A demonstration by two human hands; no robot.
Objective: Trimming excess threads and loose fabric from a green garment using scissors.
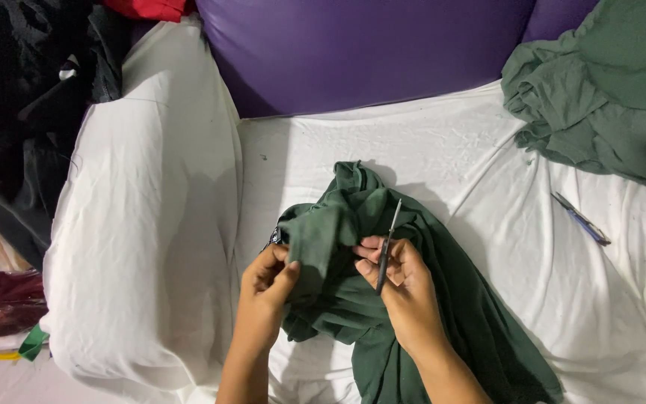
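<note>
Far left: a heap of black clothes (28,112) lies at the upper edge, partly over the white sheet (143,247).
Lower left corner: dark red cloth (1,299) and a strip of green ribbon (33,342) sit just off the sheet's edge; what they rest on cannot be told.
Top left: a bit of red cloth (147,7) shows beside the black heap.
Surface: the white sheet covers a soft, cushioned seat or bed; it is creased and drapes down on the left.
Back: a purple cushion (360,49) runs along the top, touching the sheet.
Left hand (267,280): fingers closed in a pinch on a raised fold of the dark green garment (443,307), thumb on top.
Dark green garment: bunched at the middle of the sheet, trailing toward the lower right under both forearms.
Right hand (401,280): closed around small scissors (387,239), whose thin blades point up and away, lying just over the garment beside the pinched fold.
Right of centre: a blue-handled tool (581,218), perhaps a cutter or pen, lies alone on the sheet, well apart from the hands.
Far right: a pile of lighter green cloth (607,97) is heaped at the upper corner, resting on the sheet.
Containers: none can be made out.
</note>
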